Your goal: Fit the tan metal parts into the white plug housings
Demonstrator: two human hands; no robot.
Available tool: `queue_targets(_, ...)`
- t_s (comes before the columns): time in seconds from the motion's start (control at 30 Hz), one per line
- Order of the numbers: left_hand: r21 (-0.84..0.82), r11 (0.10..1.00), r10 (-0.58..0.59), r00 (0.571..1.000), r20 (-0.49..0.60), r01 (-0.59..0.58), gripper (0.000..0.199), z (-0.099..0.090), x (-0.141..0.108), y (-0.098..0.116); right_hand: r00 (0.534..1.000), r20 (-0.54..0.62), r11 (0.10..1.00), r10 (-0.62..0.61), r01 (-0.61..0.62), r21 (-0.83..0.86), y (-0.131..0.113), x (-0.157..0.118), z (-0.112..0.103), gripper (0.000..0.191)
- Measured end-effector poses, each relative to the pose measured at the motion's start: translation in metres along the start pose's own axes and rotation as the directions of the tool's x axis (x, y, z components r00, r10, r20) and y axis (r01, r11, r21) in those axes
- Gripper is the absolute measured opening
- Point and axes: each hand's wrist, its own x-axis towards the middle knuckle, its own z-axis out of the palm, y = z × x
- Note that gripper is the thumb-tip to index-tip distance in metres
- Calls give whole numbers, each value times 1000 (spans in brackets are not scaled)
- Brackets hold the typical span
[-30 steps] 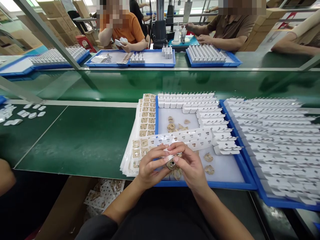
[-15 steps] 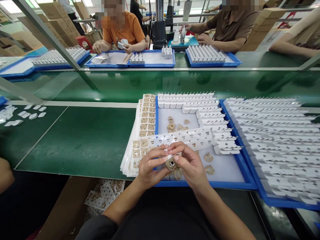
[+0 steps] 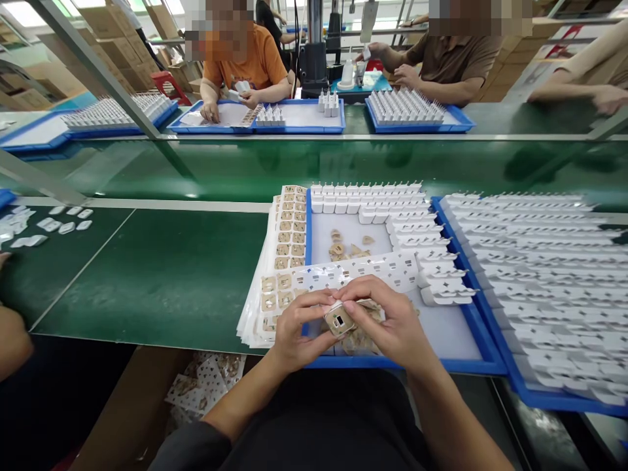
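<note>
Just above the front edge of the blue tray (image 3: 483,363), I hold a small white charger plug (image 3: 338,320), its tan-covered face with a dark port turned toward me. My left hand (image 3: 301,327) grips it from the left, thumb below and fingers along the top. The fingertips and thumb of my right hand (image 3: 387,320) close on its upper right edge; what lies under them is hidden. Beneath my hands are loose tan film pieces (image 3: 360,343) and a white sticker strip (image 3: 387,271). Sheets of tan stickers (image 3: 290,235) are stacked at the tray's left.
White plugs (image 3: 432,261) stand in rows within the tray. A second tray of plugs (image 3: 554,294) adjoins on the right. White pieces (image 3: 49,224) lie on the green table at far left. Across the green belt (image 3: 235,163), people work at blue trays.
My right hand has shifted slightly right, its thumb moving back from the plug's face, which now shows more fully. Across the belt, the orange-sleeved person's hand has moved onto a tray.
</note>
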Motion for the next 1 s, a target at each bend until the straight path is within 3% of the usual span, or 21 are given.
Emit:
queue_targets(0.13, 28, 997, -76, 997, -21, 76, 54, 1, -5, 0, 950, 11, 904, -311, 299, -304, 3, -1, 4, 21)
queue_targets(0.23, 26, 988, -149, 989, -5, 149, 48, 0, -8, 0, 923, 14, 865, -383, 364, -345, 3, -9, 8, 21)
queue_targets(0.4, 138, 942, -295, 951, -91, 306, 39, -9, -7, -8, 976, 29, 976, -214, 215, -39, 6, -29, -1, 12)
queue_targets(0.5, 147, 910, -361, 916, -174, 387, 45, -27, -3, -14, 997, 72, 995, -28, 35, -93, 23, -37, -19, 10)
queue_targets(0.6, 218, 854, -401, 864, -303, 473, 58, -63, 4, -24, 971, 138, 933, 197, -142, -329, 47, -45, -40, 9)
queue_targets(0.73, 306, 715, -433, 742, -512, 628, 58, -141, 9, -53, 932, 170, 844, 321, -200, -498, 68, -55, -59, 16)
queue_targets(0.8, 305, 658, -449, 684, -575, 689, 53, -185, 6, -72, 939, 144, 808, 312, -182, -561, 68, -54, -63, 20)
queue_targets(0.9, 337, 588, -449, 644, -619, 735, 56, -242, -4, -94, 971, 107, 788, 213, -106, -606, 59, -40, -56, 21)
queue_targets(1.0, 409, 467, -458, 610, -647, 784, 52, -276, -13, -102, 969, 234, 816, 81, 70, -574, 47, -14, -34, 18)
